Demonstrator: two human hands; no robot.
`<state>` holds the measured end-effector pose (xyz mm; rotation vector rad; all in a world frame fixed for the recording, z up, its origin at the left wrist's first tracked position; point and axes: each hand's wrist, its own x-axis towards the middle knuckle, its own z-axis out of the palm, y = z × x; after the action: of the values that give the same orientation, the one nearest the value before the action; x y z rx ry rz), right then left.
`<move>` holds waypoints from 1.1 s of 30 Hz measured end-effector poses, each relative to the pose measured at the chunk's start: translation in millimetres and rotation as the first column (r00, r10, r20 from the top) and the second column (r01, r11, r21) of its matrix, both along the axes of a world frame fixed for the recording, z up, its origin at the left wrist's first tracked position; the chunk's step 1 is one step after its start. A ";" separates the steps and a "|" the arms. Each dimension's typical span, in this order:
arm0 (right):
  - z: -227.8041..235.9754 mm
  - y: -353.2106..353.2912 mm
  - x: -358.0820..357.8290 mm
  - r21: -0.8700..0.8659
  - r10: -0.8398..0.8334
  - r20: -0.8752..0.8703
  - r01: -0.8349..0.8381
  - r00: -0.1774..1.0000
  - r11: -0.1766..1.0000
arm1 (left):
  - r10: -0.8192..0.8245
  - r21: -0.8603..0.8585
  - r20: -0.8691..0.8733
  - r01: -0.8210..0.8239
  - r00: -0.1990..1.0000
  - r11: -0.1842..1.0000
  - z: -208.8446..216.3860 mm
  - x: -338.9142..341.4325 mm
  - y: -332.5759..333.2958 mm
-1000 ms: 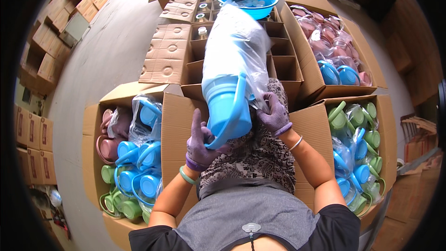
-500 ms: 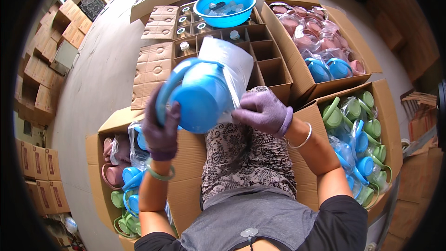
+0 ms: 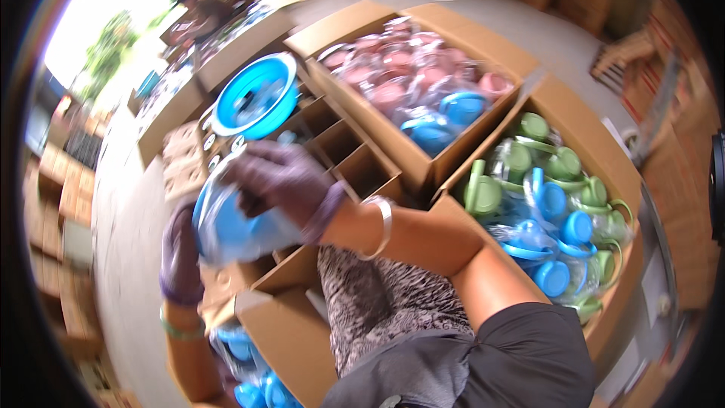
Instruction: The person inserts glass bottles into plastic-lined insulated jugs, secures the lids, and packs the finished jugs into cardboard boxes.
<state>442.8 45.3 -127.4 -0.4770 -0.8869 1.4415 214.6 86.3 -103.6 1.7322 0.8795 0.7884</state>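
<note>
A round blue plastic jug (image 3: pixel 245 233), wrapped in a clear bag, is held up in front of me at the left. My left hand (image 3: pixel 181 253), in a purple glove, closes on its left side. Above it, my right hand (image 3: pixel 283 181), gloved alike, has its fingers bent in a pinch at the bag's upper edge. Motion blurs the fingertips, and my right hand hides part of the jug. Behind the hands stands a divided carton (image 3: pixel 337 142) with bottles in some cells.
A blue basin (image 3: pixel 283 117) of small parts rests on the divided carton. Ahead stands a carton of wrapped pink and blue pieces (image 3: pixel 389 94). Wrapped green and blue pieces (image 3: pixel 551 198) fill a carton at right, and blue ones (image 3: pixel 264 389) lie lower left. Another person (image 3: pixel 202 15) is far left.
My view has turned, so the cartons lie differently. Both hands and the blue jug are farther left. My right hand has moved from the bag's right side to its top.
</note>
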 end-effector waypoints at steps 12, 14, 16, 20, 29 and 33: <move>-163.4 93.9 221.0 0.323 -0.504 0.412 0.395 0.759 0.860 | 0.480 0.486 -0.420 -0.256 0.770 0.836 -28.4 -4.6 -44.1; -259.9 137.9 371.4 0.217 -0.593 0.776 0.793 0.213 0.569 | 0.441 0.418 -0.471 -0.246 0.764 0.874 -26.2 -9.2 -46.4; -269.3 145.4 461.3 0.560 -0.336 0.821 0.763 -0.461 0.323 | 0.422 0.346 -0.541 -0.265 0.727 0.900 -29.6 -24.5 -52.1; -273.3 160.5 520.9 -0.062 0.207 0.978 0.916 -0.023 0.396 | 0.456 0.326 -0.564 -0.322 0.688 0.889 -26.7 -20.2 -53.0; -295.0 126.0 592.8 0.069 -0.093 0.994 0.970 -0.048 0.232 | 0.548 0.275 -0.560 -0.485 0.621 0.830 -38.9 -23.9 -43.2; -264.5 86.3 592.6 0.259 0.012 0.966 0.960 -0.260 -0.104 | 0.616 0.280 -0.510 -0.561 0.600 0.779 -44.3 -29.3 -37.8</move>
<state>1035.5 131.6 -391.9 -2.4639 -0.2284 -0.1422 185.3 48.5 -147.9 1.7953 1.9519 0.7158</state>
